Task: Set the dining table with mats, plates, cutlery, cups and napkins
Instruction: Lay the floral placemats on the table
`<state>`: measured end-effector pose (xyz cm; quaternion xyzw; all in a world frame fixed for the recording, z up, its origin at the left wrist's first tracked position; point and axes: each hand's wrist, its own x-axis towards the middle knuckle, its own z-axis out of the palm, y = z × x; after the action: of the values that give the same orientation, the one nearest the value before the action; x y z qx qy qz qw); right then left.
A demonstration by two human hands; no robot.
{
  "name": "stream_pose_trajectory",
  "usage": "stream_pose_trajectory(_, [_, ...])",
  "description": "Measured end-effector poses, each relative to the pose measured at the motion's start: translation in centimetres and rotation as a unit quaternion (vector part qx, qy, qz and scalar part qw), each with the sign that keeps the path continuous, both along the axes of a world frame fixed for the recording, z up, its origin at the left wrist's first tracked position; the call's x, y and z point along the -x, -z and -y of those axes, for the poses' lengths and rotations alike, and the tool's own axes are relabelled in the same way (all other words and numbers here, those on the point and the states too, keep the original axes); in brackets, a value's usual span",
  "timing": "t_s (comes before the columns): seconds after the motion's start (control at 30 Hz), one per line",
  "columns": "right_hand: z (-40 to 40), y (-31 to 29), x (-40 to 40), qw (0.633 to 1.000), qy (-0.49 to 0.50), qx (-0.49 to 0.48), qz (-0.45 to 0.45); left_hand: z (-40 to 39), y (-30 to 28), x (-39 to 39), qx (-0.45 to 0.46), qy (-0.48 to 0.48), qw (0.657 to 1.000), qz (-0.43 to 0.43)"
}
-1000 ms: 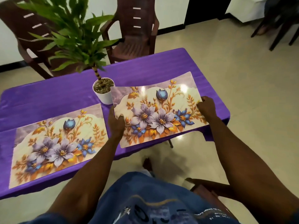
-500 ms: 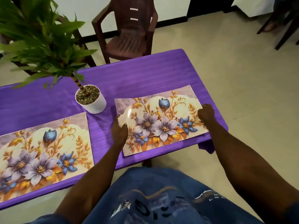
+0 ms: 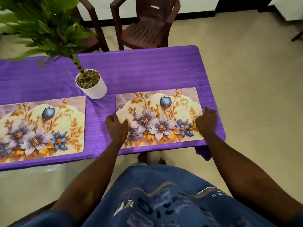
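Observation:
Two floral place mats lie flat on the purple table [image 3: 147, 69]. The right mat [image 3: 157, 115] sits near the table's right end. My left hand [image 3: 116, 126] holds its left edge, thumb on top and fingers curled beside the edge. At the mat's right edge, my right hand [image 3: 206, 120] grips with bent fingers. The left mat [image 3: 41, 126] lies apart from both hands, partly cut off by the frame's left side. No plates, cutlery, cups or napkins are in view.
A white pot [image 3: 91, 86] with a leafy plant [image 3: 42, 25] stands between the mats at the back. Brown plastic chairs [image 3: 146, 27] stand behind the table. The table's right and front edges run close to the right mat.
The right mat, held tilted above the table before, now lies flat and square to the table edge. Both hands stayed at its two ends.

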<state>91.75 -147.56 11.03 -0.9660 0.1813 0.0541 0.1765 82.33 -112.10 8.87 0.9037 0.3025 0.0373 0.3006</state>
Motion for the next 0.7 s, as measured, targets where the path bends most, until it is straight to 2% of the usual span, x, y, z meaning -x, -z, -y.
stream_pose_trajectory(0.07, [-0.2,0.4,0.2,0.996,-0.074,-0.037,0.028,0.2,0.4,0.4,-0.023,0.022,0.999,-0.012])
stream_pose_trajectory(0.2, [-0.8,1.3,0.6,0.985,-0.169,-0.027,-0.034,0.2,1.0,1.2,-0.078,0.083,0.992,-0.052])
stream_pose_trajectory(0.4, [-0.2,1.9,1.1,0.984,-0.174,-0.013,-0.039,1.4,0.7,1.2,-0.086,0.089,0.987,-0.102])
stream_pose_trajectory(0.7, [-0.6,2.2,1.2,0.984,-0.177,-0.002,-0.033,0.9,0.7,1.5,-0.085,0.104,0.984,-0.115])
